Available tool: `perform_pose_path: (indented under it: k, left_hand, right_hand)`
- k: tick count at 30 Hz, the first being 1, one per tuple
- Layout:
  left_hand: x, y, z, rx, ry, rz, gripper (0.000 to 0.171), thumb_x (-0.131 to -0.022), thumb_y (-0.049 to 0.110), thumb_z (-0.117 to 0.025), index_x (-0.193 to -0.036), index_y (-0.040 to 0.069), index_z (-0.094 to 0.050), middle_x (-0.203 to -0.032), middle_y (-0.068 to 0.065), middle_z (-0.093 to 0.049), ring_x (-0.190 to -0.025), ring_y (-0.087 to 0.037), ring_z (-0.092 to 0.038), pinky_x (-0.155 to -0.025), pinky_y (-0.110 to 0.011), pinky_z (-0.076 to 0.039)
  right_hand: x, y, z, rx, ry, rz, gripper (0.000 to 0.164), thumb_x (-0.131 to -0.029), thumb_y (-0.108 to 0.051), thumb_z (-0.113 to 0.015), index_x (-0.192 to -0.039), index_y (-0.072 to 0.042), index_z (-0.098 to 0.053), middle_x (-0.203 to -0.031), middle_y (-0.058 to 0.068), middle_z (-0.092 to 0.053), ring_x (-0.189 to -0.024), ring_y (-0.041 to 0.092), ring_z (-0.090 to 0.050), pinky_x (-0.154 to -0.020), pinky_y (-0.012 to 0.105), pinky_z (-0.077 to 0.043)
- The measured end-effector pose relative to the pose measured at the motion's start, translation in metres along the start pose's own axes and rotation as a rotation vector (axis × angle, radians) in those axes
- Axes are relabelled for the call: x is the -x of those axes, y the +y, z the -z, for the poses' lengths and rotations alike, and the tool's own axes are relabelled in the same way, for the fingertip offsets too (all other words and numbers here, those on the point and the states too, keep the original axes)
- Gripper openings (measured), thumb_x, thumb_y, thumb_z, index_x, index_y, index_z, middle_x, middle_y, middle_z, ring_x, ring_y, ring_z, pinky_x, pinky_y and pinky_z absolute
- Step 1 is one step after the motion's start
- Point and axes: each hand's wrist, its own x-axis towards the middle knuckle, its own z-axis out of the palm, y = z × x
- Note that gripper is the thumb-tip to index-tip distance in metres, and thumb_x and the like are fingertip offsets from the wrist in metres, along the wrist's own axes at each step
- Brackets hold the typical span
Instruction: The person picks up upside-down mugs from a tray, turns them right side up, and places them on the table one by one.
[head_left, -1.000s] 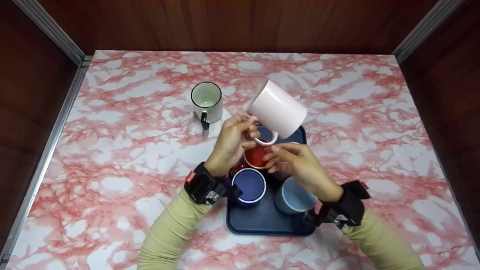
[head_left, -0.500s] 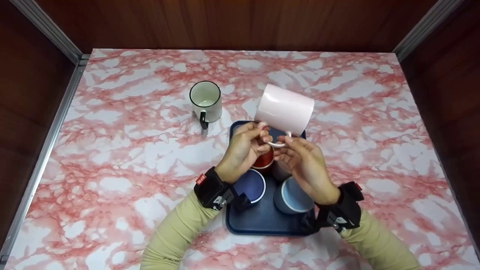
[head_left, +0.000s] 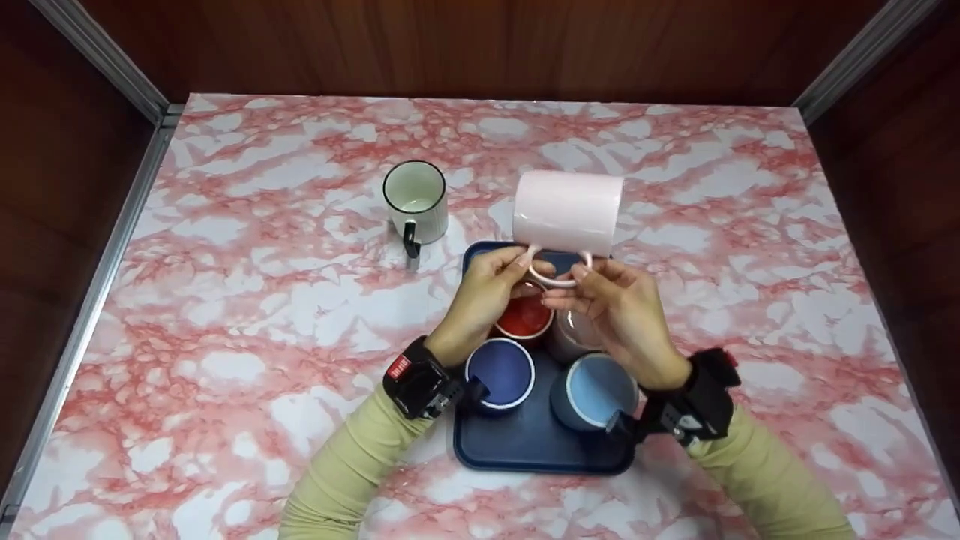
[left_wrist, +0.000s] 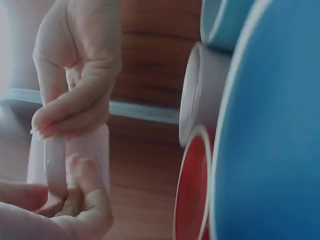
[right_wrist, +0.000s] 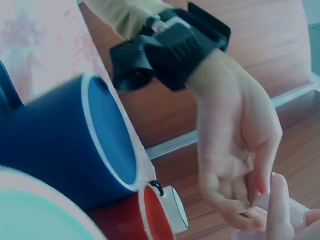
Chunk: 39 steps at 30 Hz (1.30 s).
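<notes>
A pale pink mug (head_left: 568, 211) lies sideways in the air above the far end of a dark blue tray (head_left: 540, 451), its handle toward me. My left hand (head_left: 489, 298) pinches the handle at its left end. At the handle's right end, my right hand (head_left: 626, 319) pinches too, as the left wrist view also shows. Below the hands, a red mug (head_left: 525, 319), a greyish-pink mug (head_left: 577, 334), a dark blue mug (head_left: 500, 373) and a light blue mug (head_left: 600, 390) stand on the tray. My right hand partly covers the greyish-pink mug.
A white mug (head_left: 416, 199) with a black rim and black handle stands on the marbled table (head_left: 225, 315), left of the pink mug. Brown wooden panels (head_left: 480, 49) rise at the back and sides.
The pink mug has turned from a slant to nearly level, handle toward me. My right hand has come up and taken hold of the handle. My left hand has shifted slightly right.
</notes>
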Motion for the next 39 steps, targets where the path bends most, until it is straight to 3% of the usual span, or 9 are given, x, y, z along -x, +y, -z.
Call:
perform_pose_path:
  k: [6, 9, 14, 21, 29, 37, 39]
  left_hand:
    - [-0.001, 0.008, 0.024, -0.370, 0.100, -0.164, 0.025, -0.092, 0.007, -0.051, -0.110, -0.007, -0.061, -0.106, -0.016, -0.063, -0.097, -0.019, -0.058, -0.087, -0.028, -0.044]
    - [0.002, 0.010, 0.043, -0.467, 0.164, -0.202, 0.025, -0.091, 0.010, -0.054, -0.111, -0.004, -0.062, -0.109, -0.014, -0.063, -0.102, -0.021, -0.057, -0.089, -0.030, -0.042]
    - [0.009, 0.008, 0.074, -0.477, 0.248, -0.191, 0.024, -0.090, 0.009, -0.056, -0.106, -0.007, -0.063, -0.105, -0.018, -0.063, -0.100, -0.026, -0.056, -0.089, -0.034, -0.042]
    - [0.018, -0.002, 0.102, -0.504, 0.317, -0.105, 0.022, -0.090, 0.011, -0.057, -0.101, -0.007, -0.064, -0.101, -0.016, -0.064, -0.099, -0.026, -0.055, -0.089, -0.036, -0.040]
    - [0.025, -0.012, 0.117, -0.520, 0.347, -0.010, 0.023, -0.090, 0.015, -0.057, -0.100, -0.003, -0.065, -0.101, -0.014, -0.064, -0.100, -0.024, -0.054, -0.089, -0.037, -0.038]
    - [0.029, -0.017, 0.123, -0.532, 0.353, -0.010, 0.023, -0.090, 0.014, -0.058, -0.098, -0.005, -0.065, -0.098, -0.014, -0.065, -0.096, -0.024, -0.055, -0.085, -0.035, -0.038]
    - [0.029, -0.018, 0.124, -0.536, 0.355, -0.010, 0.022, -0.090, 0.014, -0.058, -0.098, -0.005, -0.065, -0.098, -0.014, -0.064, -0.096, -0.024, -0.054, -0.085, -0.035, -0.038]
  right_hand:
    - [-0.029, -0.001, -0.001, 0.142, -0.019, 0.009, 0.017, -0.085, 0.001, -0.061, -0.090, 0.015, -0.054, -0.084, 0.028, -0.060, -0.071, 0.040, -0.064, -0.069, 0.050, -0.051]
    - [-0.039, -0.010, -0.019, 0.255, 0.001, -0.001, 0.014, -0.085, 0.001, -0.060, -0.087, 0.014, -0.054, -0.080, 0.023, -0.061, -0.067, 0.034, -0.065, -0.066, 0.047, -0.052]
    - [-0.060, -0.020, -0.046, 0.354, 0.012, -0.110, 0.004, -0.086, 0.009, -0.051, -0.084, 0.012, -0.053, -0.074, 0.015, -0.061, -0.056, 0.024, -0.063, -0.060, 0.040, -0.054]
    - [-0.105, -0.006, -0.056, 0.494, 0.078, -0.293, 0.005, -0.086, 0.008, -0.052, -0.082, 0.008, -0.049, -0.066, 0.016, -0.059, -0.048, 0.022, -0.062, -0.052, 0.034, -0.053]
    - [-0.142, 0.011, -0.063, 0.679, 0.123, -0.388, 0.013, -0.081, 0.009, -0.046, -0.070, 0.004, -0.044, -0.058, 0.016, -0.055, -0.042, 0.021, -0.059, -0.049, 0.033, -0.053]
    - [-0.157, 0.023, -0.067, 0.736, 0.115, -0.445, 0.015, -0.079, 0.012, -0.047, -0.072, 0.001, -0.039, -0.057, 0.015, -0.050, -0.042, 0.026, -0.059, -0.052, 0.036, -0.053]
    - [-0.159, 0.025, -0.066, 0.733, 0.123, -0.455, 0.013, -0.078, 0.013, -0.046, -0.079, 0.002, -0.040, -0.059, 0.015, -0.050, -0.042, 0.027, -0.059, -0.053, 0.037, -0.053]
